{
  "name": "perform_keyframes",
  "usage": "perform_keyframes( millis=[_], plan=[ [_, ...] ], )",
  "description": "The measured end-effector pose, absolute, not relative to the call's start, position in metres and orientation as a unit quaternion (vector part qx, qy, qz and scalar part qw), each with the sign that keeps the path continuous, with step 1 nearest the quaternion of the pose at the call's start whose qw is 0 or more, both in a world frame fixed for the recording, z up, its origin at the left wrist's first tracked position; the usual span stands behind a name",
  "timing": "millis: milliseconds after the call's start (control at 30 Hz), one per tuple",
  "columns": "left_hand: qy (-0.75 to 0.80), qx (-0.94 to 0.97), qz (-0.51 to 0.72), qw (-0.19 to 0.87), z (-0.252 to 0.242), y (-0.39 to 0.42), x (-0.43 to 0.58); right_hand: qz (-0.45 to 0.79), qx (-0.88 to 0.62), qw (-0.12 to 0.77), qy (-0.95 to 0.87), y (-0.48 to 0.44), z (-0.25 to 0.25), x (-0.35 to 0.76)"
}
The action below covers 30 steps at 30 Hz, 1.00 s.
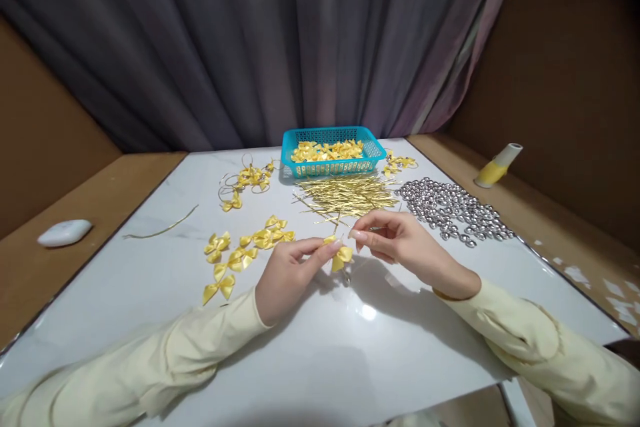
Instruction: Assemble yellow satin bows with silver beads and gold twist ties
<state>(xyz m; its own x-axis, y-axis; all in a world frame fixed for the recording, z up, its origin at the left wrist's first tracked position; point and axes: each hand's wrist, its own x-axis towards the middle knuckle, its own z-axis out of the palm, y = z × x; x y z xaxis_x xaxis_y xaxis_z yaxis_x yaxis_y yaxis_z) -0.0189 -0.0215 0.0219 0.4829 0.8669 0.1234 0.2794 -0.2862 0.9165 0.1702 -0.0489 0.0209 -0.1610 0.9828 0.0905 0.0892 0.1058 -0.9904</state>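
Observation:
My left hand (300,270) pinches a yellow ribbon bow (342,257) between thumb and fingers, above the middle of the table. A small silver piece (347,278) shows just below this bow; whether it is attached I cannot tell. A thin gold strand (337,222) stands up behind the bow. Close to the bow's right side, my right hand (395,243) has its thumb and index finger pressed together; what lies between them is too small to make out. Several loose yellow bows (241,258) lie to the left of my left hand.
Behind my hands are a pile of gold twist ties (350,195) and a blue basket (285,153) of bows. Silver rings (450,207) lie to the right. Bows with looped ties (253,178) sit back left. A white case (65,233) and a yellow-wrapped tube (497,167) flank the table.

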Motion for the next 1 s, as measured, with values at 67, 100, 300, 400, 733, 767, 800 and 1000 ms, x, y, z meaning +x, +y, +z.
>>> perform_keyframes(
  millis=[67, 100, 300, 400, 733, 767, 800, 1000],
  plan=[
    [0.393, 0.736, 0.355, 0.42, 0.027, -0.019, -0.018, 0.528, -0.45, 0.47, -0.545, -0.048, 0.023, 0.172],
    [0.391, 0.737, 0.37, 0.41, 0.03, -0.018, -0.017, 0.552, -0.441, 0.472, -0.528, -0.048, 0.024, 0.173],
    [0.36, 0.734, 0.418, 0.395, 0.046, -0.011, -0.008, 0.639, -0.358, 0.468, -0.495, -0.048, 0.026, 0.17],
    [0.369, 0.729, 0.446, 0.366, 0.052, -0.008, -0.003, 0.656, -0.335, 0.454, -0.501, -0.049, 0.027, 0.168],
    [0.383, 0.727, 0.466, 0.328, 0.051, -0.006, 0.003, 0.738, -0.268, 0.431, -0.444, -0.049, 0.019, 0.164],
    [0.384, 0.724, 0.467, 0.332, 0.051, -0.006, 0.003, 0.736, -0.268, 0.436, -0.443, -0.049, 0.019, 0.164],
    [0.383, 0.719, 0.469, 0.34, 0.051, -0.005, 0.003, 0.735, -0.269, 0.44, -0.441, -0.049, 0.019, 0.164],
    [0.378, 0.659, 0.458, 0.461, 0.057, -0.004, 0.005, 0.711, -0.28, 0.46, -0.452, -0.049, 0.016, 0.166]
  ],
)
